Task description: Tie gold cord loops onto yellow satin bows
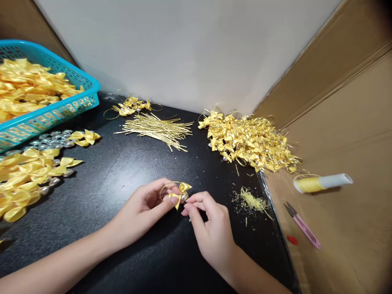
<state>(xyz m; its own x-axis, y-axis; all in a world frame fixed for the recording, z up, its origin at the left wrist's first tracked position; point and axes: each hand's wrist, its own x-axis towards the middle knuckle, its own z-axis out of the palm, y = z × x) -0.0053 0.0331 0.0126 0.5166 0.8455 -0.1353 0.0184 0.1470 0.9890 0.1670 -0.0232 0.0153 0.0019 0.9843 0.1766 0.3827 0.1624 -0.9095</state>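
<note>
Between thumb and fingers, my left hand pinches a yellow satin ribbon bow with a gold cord loop and a small silvery bell or bead at its middle. Just right of the bow is my right hand, its thumb and index finger pressed together beside the bead. Whatever lies in that pinch is too small to make out. Both hands are above the black table. Beyond them lies a bundle of cut gold cords.
At left, a blue basket holds yellow bows; more bows and silvery beads lie nearby. Looped bows are heaped back right, near thread scraps. Pink thread snips and a thread spool lie on cardboard at right.
</note>
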